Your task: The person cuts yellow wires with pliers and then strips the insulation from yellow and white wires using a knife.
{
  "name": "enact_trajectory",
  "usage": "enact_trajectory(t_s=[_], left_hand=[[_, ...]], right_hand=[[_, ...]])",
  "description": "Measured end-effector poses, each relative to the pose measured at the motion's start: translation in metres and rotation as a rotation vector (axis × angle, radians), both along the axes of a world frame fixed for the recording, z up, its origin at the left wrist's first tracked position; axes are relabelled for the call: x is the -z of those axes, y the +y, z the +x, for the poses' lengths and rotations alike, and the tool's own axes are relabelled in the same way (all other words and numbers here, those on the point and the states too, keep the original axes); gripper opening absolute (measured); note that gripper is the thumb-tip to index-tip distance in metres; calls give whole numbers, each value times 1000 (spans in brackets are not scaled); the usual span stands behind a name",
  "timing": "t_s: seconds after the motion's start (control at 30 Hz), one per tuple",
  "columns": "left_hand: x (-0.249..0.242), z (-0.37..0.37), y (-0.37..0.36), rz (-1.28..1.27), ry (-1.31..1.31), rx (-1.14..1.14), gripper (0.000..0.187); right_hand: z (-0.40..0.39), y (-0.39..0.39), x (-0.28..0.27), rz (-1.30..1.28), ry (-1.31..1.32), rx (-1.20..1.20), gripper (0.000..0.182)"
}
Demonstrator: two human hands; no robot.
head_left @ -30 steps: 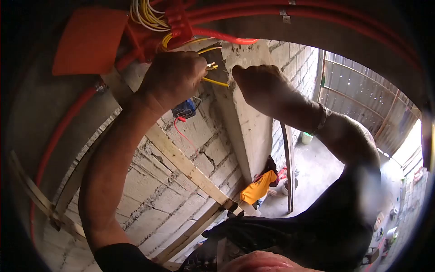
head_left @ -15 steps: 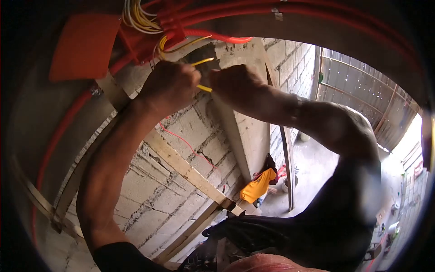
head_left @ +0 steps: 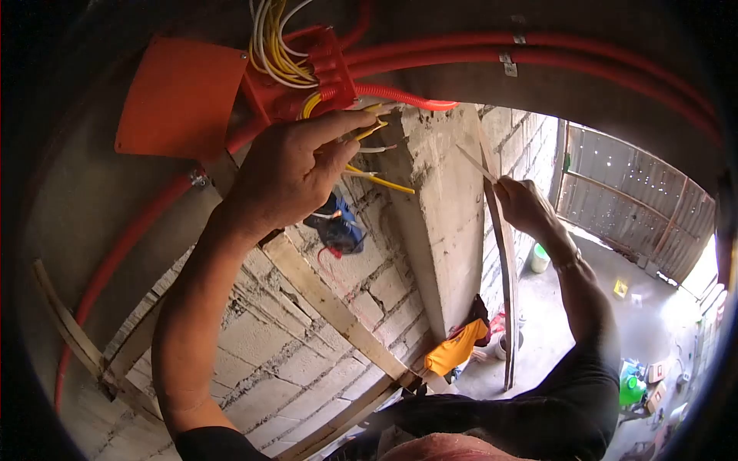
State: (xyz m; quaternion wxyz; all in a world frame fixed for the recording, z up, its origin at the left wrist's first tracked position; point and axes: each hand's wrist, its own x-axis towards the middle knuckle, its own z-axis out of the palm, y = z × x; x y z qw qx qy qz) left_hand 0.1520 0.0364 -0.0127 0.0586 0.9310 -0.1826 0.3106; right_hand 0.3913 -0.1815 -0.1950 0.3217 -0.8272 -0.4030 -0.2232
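Note:
My left hand (head_left: 288,165) is raised below an open red junction box (head_left: 338,69), fingers pinched around several electrical wires. Yellow wire (head_left: 392,184) and white wire (head_left: 377,149) ends stick out to the right past the fingers; some tips look bare. More yellow and white wires (head_left: 273,46) hang coiled at the box. Off to the right, apart from the wires, my right hand (head_left: 526,207) is closed on a thin, pointed knife (head_left: 475,163), its blade slanting up and left. The knife's handle is hidden in the palm.
An orange-red panel (head_left: 181,96) hangs left of the box. Red conduits (head_left: 538,55) run along the ceiling. Below stand a block wall (head_left: 261,323), a concrete column (head_left: 438,223) and wooden strips (head_left: 323,288). A yellow cloth (head_left: 456,348) hangs near the column's foot.
My right hand has pulled away from the wires to the right and down, and the knife now shows. My left hand's back has turned into view, with more wire ends visible.

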Motion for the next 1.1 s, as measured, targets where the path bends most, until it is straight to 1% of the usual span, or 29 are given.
enact_trajectory(t_s=[0.03, 0.07, 0.1, 0.13, 0.17, 0.2, 0.23, 0.27, 0.3, 0.37, 0.43, 0.47, 0.5, 0.57, 0.6, 0.67, 0.7, 0.77, 0.83, 0.9, 0.97, 1.0, 1.07, 1.1], left_hand=[[-1, 0, 0, 4, -1, -3, 28], [-2, -1, -2, -47, 16, 22, 27], [-3, -2, -4, -98, 33, 48, 26], [-3, -3, -5, -95, 32, 48, 26], [-4, -5, -6, -165, 76, 29, 24], [-5, -8, -7, -233, 120, 7, 23], [-6, -7, -7, -225, 114, 2, 23], [-5, -5, -5, -229, 72, 78, 22], [-4, -3, -3, -235, 31, 156, 21], [-2, -2, -1, -240, -3, 164, 21], [-4, -6, -2, -249, -31, 171, 20], [-7, -11, -1, -261, 40, 114, 22], [-9, -13, -1, -273, 110, 59, 24], [-8, -12, -3, -250, 58, 106, 23], [-7, -10, -4, -224, 7, 152, 22], [-4, -6, -1, -215, -31, 160, 19], [-3, -5, 0, -207, -66, 164, 16], [-3, -6, -2, -206, -46, 143, 16], [-2, -8, -4, -203, -27, 122, 16], [-1, -9, -4, -262, 42, 58, 17], [-1, -8, -2, -272, 52, 58, 19], [-1, -7, -1, -279, 60, 53, 20], [-2, -7, 1, -322, 77, 47, 20], [-4, -6, 1, -362, 94, 38, 20]], right_hand=[[-5, -5, 0, 77, 33, -52, 18], [-10, -6, -1, 79, 32, -54, 18], [-17, -5, -2, 209, 28, -136, 17], [-25, -3, -7, 341, 21, -218, 17], [-34, -3, -15, 347, 17, -219, 17], [-46, -3, -27, 404, 119, -314, 17], [-60, -3, -40, 459, 222, -410, 18], [-77, -3, -55, 497, 399, -423, 19], [-86, -2, -67, 505, 462, -451, 21], [-96, 12, -84, 603, 317, -584, 23], [-96, 30, -99, 593, -80, -530, 24], [-99, 36, -106, 553, -111, -520, 25], [-103, 46, -117, 585, -259, -537, 26], [-111, 56, -132, 632, -426, -611, 26], [-114, 58, -137, 630, -429, -609, 26], [-118, 60, -145, 471, -346, -596, 23], [-116, 62, -146, 467, -348, -593, 23], [-111, 69, -147, 477, -428, -593, 21], [-109, 69, -146, 452, -450, -586, 19], [-110, 70, -144, 431, -472, -575, 17], [-112, 71, -141, 510, -320, -574, 13], [-112, 70, -140, 508, -321, -571, 13], [-113, 69, -139, 571, 173, -723, 12], [-114, 70, -138, 571, 168, -723, 12]])
